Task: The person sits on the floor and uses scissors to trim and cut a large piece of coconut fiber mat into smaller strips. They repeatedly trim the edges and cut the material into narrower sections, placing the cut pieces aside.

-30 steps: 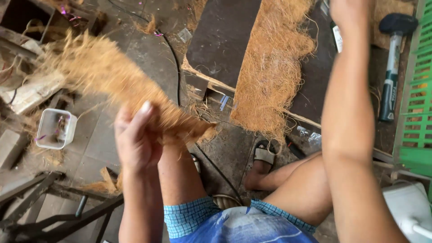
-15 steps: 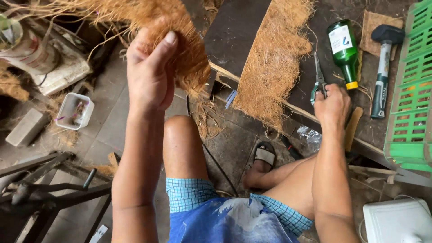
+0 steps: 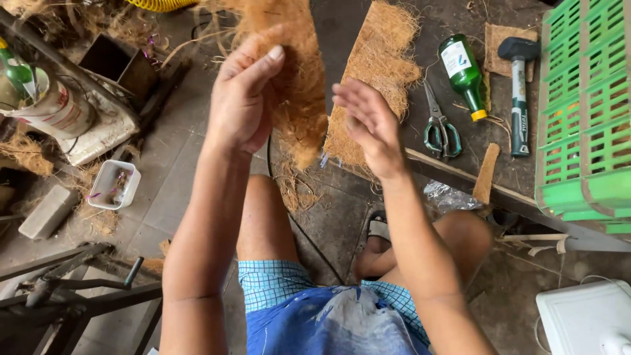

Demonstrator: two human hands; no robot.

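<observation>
My left hand (image 3: 243, 98) is raised in front of me and grips a hanging sheet of brown coconut fibre (image 3: 296, 72). My right hand (image 3: 368, 125) is lifted just right of that sheet with its fingers spread and nothing in it, close to the fibre's lower edge. Behind it a second flat mat of coconut fibre (image 3: 374, 79) lies on a dark board (image 3: 460, 158). I sit with bare knees below, in blue checked shorts.
On the board lie scissors (image 3: 439, 128), a green bottle (image 3: 463, 75), a hammer (image 3: 519, 92) and a small fibre strip (image 3: 486, 174). A green plastic crate (image 3: 585, 112) stands at right, a white box (image 3: 582, 319) lower right. At left are a can (image 3: 56, 108), a small white tub (image 3: 113, 185) and metal bars (image 3: 72, 289).
My right hand left the board near the scissors and rose up beside the fibre sheet. My left hand shifted right and higher with the fibre still held.
</observation>
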